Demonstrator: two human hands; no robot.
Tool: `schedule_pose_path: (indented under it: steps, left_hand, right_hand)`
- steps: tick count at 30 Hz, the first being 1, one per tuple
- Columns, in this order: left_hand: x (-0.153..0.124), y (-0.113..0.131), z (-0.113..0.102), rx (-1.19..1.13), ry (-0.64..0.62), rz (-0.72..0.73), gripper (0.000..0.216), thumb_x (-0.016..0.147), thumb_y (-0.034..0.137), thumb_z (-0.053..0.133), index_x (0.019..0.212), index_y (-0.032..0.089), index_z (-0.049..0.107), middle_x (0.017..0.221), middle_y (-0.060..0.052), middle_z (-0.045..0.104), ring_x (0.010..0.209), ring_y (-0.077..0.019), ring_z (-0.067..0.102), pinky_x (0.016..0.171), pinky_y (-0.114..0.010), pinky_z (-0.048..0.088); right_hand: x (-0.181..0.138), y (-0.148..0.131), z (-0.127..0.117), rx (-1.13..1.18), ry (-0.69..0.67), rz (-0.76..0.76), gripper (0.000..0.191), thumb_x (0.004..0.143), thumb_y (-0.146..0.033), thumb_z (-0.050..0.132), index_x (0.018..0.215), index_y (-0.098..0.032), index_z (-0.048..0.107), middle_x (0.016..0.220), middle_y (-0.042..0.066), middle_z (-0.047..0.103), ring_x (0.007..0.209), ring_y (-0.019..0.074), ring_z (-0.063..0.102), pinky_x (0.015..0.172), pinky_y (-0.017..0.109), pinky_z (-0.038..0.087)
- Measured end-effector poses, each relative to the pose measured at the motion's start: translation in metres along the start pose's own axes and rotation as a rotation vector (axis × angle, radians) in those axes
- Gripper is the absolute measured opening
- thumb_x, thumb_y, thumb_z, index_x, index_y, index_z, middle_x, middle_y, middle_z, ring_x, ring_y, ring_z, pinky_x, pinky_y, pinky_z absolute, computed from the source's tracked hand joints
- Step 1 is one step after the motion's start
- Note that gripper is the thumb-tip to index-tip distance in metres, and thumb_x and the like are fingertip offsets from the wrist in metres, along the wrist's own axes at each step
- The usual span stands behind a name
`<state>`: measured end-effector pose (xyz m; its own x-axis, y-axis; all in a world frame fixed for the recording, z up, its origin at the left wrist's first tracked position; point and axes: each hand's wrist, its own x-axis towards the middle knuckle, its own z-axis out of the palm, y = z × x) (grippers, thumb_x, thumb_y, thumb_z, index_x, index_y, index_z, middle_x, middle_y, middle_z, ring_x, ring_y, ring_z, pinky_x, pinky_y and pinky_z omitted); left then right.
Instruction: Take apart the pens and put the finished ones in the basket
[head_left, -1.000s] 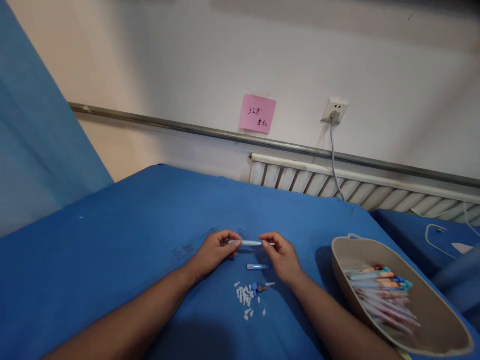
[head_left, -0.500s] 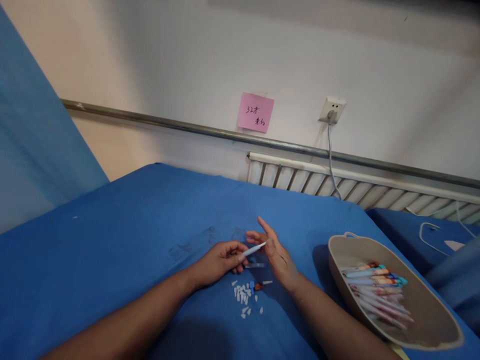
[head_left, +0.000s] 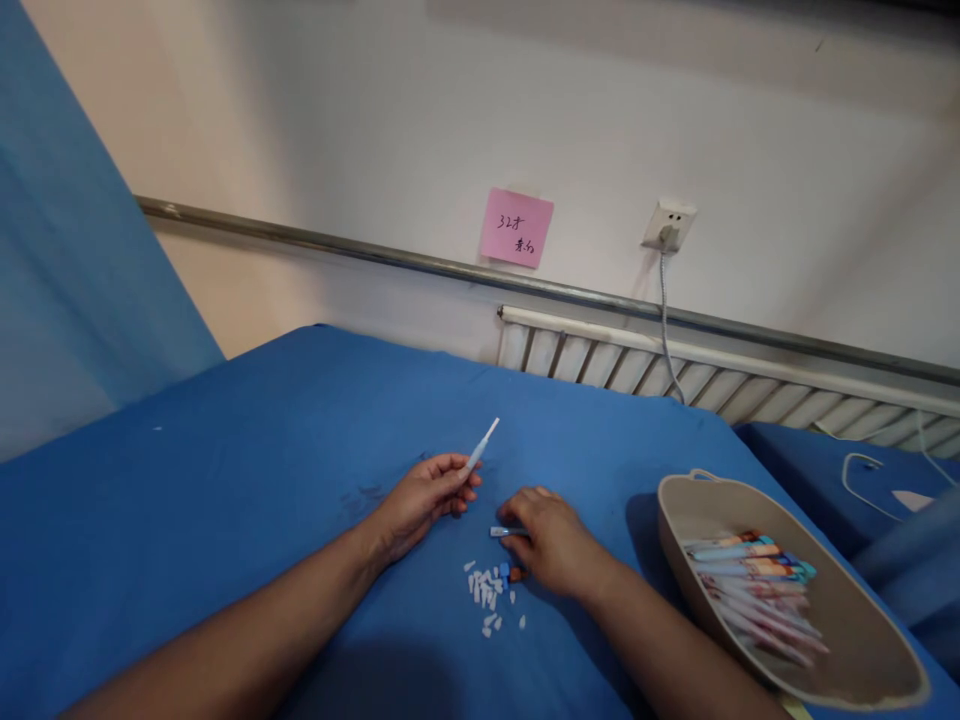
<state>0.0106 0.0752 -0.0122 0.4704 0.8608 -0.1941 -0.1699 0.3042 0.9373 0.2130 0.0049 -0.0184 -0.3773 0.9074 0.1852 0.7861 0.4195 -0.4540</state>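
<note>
Under the right hand (head_left: pixel 551 545), grip unclear, a tube (head_left: pixel 499 532) half hides; left hand (head_left: pixel 427 495) pinches a white stick (head_left: pixel 480 447).

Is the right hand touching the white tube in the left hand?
Apart. The head view shows blue cloth between the right hand and the white tube.

Half of blue piece (head_left: pixel 501 532) under right hand (head_left: pixel 551 545).

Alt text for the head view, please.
A person's left hand holds a thin white pen barrel tilted upward over a blue cloth, while the right hand touches a small clear tube beside a pile of small white pieces. A beige basket of pens sits to the right.
</note>
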Motion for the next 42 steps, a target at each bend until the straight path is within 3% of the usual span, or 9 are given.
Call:
schedule_pose_path:
  steps: [4, 7, 10, 14, 30, 42]
  left_hand:
    - [0.002, -0.003, -0.001, 0.068, -0.007, 0.017, 0.031, 0.072, 0.032, 0.073, 0.093, 0.015, 0.06, 0.08, -0.002, 0.063, 0.06, -0.0084, 0.056, 0.056, -0.021, 0.043]
    - [0.003, -0.004, -0.001, 0.135, 0.025, 0.051, 0.034, 0.071, 0.035, 0.072, 0.096, 0.015, 0.06, 0.078, 0.0, 0.062, 0.057, -0.0082, 0.053, 0.056, -0.022, 0.042]
    - [0.003, -0.001, -0.001, 0.237, 0.034, 0.082, 0.036, 0.071, 0.039, 0.07, 0.096, 0.015, 0.062, 0.074, 0.001, 0.059, 0.056, -0.0082, 0.051, 0.056, -0.022, 0.04]
    - [0.002, 0.001, 0.0, 0.355, 0.043, 0.09, 0.036, 0.071, 0.041, 0.068, 0.095, 0.015, 0.063, 0.072, 0.002, 0.058, 0.058, -0.009, 0.049, 0.058, -0.023, 0.039]
    - [0.003, -0.002, -0.001, 0.574, -0.015, 0.147, 0.034, 0.076, 0.043, 0.059, 0.097, 0.016, 0.064, 0.065, 0.004, 0.053, 0.057, -0.0102, 0.046, 0.055, -0.021, 0.035]
    - [0.001, -0.003, 0.001, 0.599, -0.034, 0.168, 0.033, 0.077, 0.041, 0.057, 0.096, 0.015, 0.065, 0.07, 0.002, 0.056, 0.058, -0.0108, 0.046, 0.055, -0.022, 0.035]
  right_hand:
    - [0.003, 0.008, 0.011, 0.076, 0.091, 0.045, 0.013, 0.082, -0.016, 0.052, 0.094, -0.02, 0.057, 0.086, 0.005, 0.063, 0.083, 0.0195, 0.056, 0.077, 0.032, 0.041]
    - [0.011, 0.018, 0.019, 0.44, 0.284, 0.199, 0.013, 0.085, -0.026, 0.049, 0.093, -0.018, 0.055, 0.078, 0.003, 0.06, 0.071, 0.0159, 0.055, 0.066, 0.028, 0.042]
    - [0.017, 0.025, 0.017, 0.835, 0.474, 0.326, 0.024, 0.085, -0.039, 0.049, 0.091, -0.017, 0.057, 0.069, 0.0, 0.056, 0.062, 0.0131, 0.052, 0.059, 0.024, 0.041]
    - [0.019, 0.026, 0.006, 1.066, 0.605, 0.387, 0.03, 0.079, -0.046, 0.058, 0.085, -0.017, 0.061, 0.058, -0.004, 0.05, 0.054, 0.0102, 0.045, 0.055, 0.022, 0.036]
    - [0.016, 0.033, 0.003, 0.868, 0.552, 0.378, 0.032, 0.076, -0.047, 0.059, 0.085, -0.016, 0.063, 0.056, -0.004, 0.05, 0.05, 0.0101, 0.042, 0.049, 0.021, 0.032]
    - [0.015, 0.033, 0.008, 0.907, 0.519, 0.35, 0.032, 0.08, -0.048, 0.056, 0.084, -0.016, 0.062, 0.058, -0.003, 0.051, 0.055, 0.0109, 0.046, 0.055, 0.022, 0.038]
